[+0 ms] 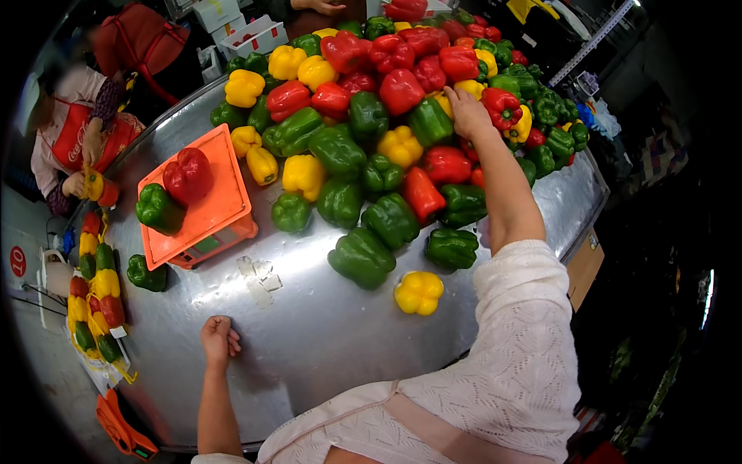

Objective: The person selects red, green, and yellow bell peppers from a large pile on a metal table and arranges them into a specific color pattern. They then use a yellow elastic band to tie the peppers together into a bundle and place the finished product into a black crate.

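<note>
My right hand [468, 113] reaches into the far part of a large heap of red, green and yellow bell peppers, its fingers on a yellow bell pepper [444, 104]; whether it grips it I cannot tell. My left hand [220, 341] rests near the steel table's [324, 336] near side with fingers curled and nothing visible in it. An orange weighing scale [223, 185] stands left of the heap, with a red bell pepper [188, 176] and a green bell pepper [160, 209] on its tray. Another green bell pepper [146, 273] lies beside the scale.
Netted rows of bell peppers [106, 284] lie along the table's left edge. Below them is an orange device [123, 426]. A co-worker in a red apron [78, 139] holds peppers at the far left. White bins [255, 39] stand behind the table. A lone yellow pepper [418, 293] sits near me.
</note>
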A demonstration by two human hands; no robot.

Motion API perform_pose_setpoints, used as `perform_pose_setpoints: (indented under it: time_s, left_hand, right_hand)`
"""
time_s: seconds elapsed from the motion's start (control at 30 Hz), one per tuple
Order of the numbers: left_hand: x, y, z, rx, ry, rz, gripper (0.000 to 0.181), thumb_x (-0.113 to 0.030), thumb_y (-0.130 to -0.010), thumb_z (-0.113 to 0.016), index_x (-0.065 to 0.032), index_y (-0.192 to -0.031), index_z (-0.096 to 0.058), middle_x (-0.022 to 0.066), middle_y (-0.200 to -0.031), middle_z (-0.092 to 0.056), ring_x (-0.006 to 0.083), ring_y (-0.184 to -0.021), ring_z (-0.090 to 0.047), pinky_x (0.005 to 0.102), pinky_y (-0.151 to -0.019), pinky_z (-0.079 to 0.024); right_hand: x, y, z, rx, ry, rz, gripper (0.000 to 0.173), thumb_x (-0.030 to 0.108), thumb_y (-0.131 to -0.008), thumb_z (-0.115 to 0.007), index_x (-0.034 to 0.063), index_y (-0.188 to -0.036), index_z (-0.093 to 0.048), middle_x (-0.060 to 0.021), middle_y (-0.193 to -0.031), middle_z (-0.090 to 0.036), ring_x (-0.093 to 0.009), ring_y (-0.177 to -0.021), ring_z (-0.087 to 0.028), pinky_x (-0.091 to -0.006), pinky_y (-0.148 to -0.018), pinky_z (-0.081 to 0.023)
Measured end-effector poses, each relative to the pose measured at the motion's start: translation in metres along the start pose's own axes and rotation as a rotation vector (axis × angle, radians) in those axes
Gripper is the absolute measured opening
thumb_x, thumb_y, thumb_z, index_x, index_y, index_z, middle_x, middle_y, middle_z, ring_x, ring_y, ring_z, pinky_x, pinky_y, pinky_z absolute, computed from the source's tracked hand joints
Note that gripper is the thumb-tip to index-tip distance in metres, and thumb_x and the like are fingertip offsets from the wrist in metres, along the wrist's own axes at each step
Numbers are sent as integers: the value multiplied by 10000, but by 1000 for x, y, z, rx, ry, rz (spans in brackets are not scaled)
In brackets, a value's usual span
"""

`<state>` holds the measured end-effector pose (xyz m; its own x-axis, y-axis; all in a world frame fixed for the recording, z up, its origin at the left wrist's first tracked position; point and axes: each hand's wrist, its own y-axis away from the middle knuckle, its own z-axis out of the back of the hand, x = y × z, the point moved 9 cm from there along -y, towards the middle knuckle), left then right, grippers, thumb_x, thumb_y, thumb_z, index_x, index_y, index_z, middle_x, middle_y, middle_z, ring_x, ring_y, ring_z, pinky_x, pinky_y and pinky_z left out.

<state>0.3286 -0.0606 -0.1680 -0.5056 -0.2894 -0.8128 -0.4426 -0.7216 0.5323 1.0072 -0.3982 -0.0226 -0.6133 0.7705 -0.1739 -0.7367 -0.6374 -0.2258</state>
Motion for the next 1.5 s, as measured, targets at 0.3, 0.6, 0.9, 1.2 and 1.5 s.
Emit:
perform_pose_setpoints:
  time_s: [0.3,0.6,0.9,1.2,1.5]
  left_hand:
    - [-2,1,-2,23,5,-16,160,-167,-974,-567,-24,-903,-571,85,-598,-598,144,-362,-514,244,-289,-326]
    - [1,-2,-4,56,6,-36,145,-165,-964,-559,-26,-938,-586,85,-612,-601,141,-375,-518,253,-299,-333]
    - [6,-5,-1,106,15,-102,156,-133,-920,-557,14,-970,-570,92,-637,-622,155,-407,-547,274,-325,-381]
    - [-36,57,-51,403,51,-388,577,-272,-860,-729,-92,-1347,-478,140,-1178,-563,224,-995,-602,323,-753,-533]
    - [-127,112,-44,423,-362,-965,882,-315,-735,-823,-64,-1457,-383,182,-1390,-448,353,-1301,-440,437,-1069,-394]
  right_hand:
    - [-7,38,34,-346,-194,-187,698,94,-728,-755,37,-1339,-423,-188,-1274,-525,-388,-1197,-502,-456,-970,-483]
    - [-13,97,66,-317,-1778,-469,633,330,-888,-688,35,-1385,-430,-180,-1322,-561,-356,-1130,-604,-434,-957,-517]
    - [222,222,106,585,-2609,-252,656,488,-958,-549,93,-1455,-385,-190,-1379,-526,-403,-1117,-608,-464,-891,-540]
    - [443,393,58,1191,-2359,-535,591,473,-952,-553,119,-1409,-428,-132,-1297,-571,-347,-1107,-613,-390,-839,-522]
    - [487,341,118,938,-2174,-273,531,435,-984,-516,147,-1416,-404,-64,-1277,-562,-222,-1088,-616,-385,-860,-533]
